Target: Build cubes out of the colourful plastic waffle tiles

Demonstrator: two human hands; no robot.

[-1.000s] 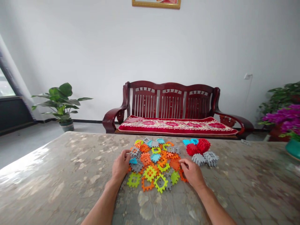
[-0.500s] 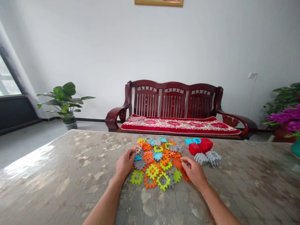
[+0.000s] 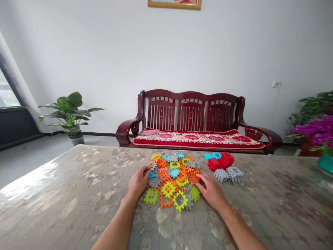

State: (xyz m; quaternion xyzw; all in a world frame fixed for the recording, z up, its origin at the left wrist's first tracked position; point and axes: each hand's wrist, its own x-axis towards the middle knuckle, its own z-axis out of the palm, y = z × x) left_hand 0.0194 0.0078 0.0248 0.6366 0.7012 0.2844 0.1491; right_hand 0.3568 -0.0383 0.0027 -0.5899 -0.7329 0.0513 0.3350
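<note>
A loose pile of toothed interlocking plastic tiles in orange, lime green, grey and blue lies on the table. My left hand [image 3: 139,182] is at the pile's left edge, fingers curled together, beside a blue tile [image 3: 152,175] and a grey tile [image 3: 154,183]. Whatever its fingertips hold, if anything, is hidden. On the right side, my right hand [image 3: 212,191] has its thumb and fingers apart, with the fingertips at an orange tile [image 3: 193,178]. Near its thumb lies a lime green tile [image 3: 194,193].
Sorted stacks of red tiles [image 3: 226,160], grey tiles [image 3: 234,174] and blue tiles [image 3: 216,156] stand right of the pile. A patterned cover lies over the table [image 3: 78,194]. Beyond it is a wooden bench [image 3: 192,113]. Purple flowers [image 3: 313,130] in a teal pot stand at the far right.
My right hand has shifted slightly left over the pile, and its thumb and fingers have spread apart. My left hand stays almost in place. The view has shifted slightly.
</note>
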